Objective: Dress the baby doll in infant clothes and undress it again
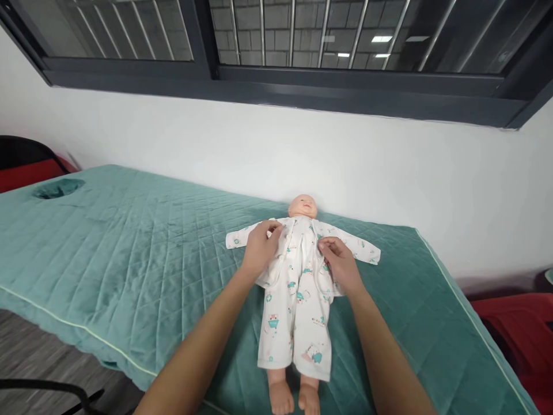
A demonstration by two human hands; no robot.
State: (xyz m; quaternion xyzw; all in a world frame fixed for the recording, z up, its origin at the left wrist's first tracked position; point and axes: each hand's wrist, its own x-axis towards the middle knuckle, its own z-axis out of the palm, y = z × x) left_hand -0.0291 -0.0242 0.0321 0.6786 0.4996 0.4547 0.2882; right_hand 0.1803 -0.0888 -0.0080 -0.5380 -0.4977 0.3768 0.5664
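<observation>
A baby doll (303, 206) lies on its back, head toward the wall and bare feet toward me. It wears a white printed baby shirt (366, 250) with its sleeves spread out to both sides, and matching trousers (276, 331). The shirt's front is parted over the chest. My left hand (262, 248) is closed in a pinch at the shirt's left front, near the shoulder. Across the chest, my right hand (340, 264) pinches the right front edge of the shirt, with its fingertips together.
A green quilted cover (129, 253) spreads over the bed, with a round hole (59, 188) at its far left. Behind it stands a white wall (194, 144) below a barred window (294, 34). Red chairs (518, 328) flank the bed.
</observation>
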